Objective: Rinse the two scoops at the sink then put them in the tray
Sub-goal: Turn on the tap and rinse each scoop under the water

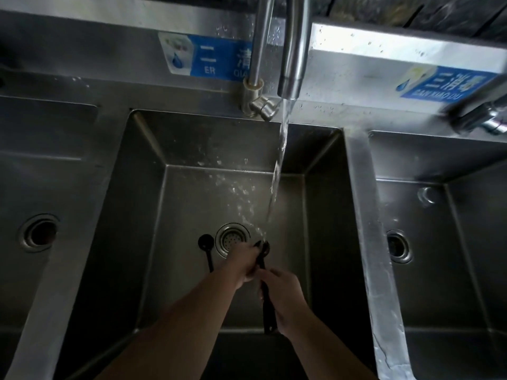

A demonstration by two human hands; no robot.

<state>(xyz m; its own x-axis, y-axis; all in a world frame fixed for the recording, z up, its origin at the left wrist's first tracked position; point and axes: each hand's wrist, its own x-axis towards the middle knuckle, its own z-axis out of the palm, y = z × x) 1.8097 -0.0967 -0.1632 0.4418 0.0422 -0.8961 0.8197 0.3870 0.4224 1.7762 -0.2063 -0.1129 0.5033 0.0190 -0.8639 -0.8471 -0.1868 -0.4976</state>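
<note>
Both hands hold one black long-handled scoop (265, 303) under the running water in the middle sink basin (142, 204). My right hand (285, 297) grips its handle. My left hand (244, 263) is closed around the upper handle just below the bowl, fingers at the bowl where the stream lands. A second black scoop (207, 249) lies on the basin floor, left of the drain strainer (232, 239), untouched. No tray is in view.
The faucet (293, 48) above the basin pours a steady stream of water (279, 160). Steel basins with open drains flank the middle one on the left (39, 233) and on the right (397, 246). Another tap (477, 116) juts in at the right.
</note>
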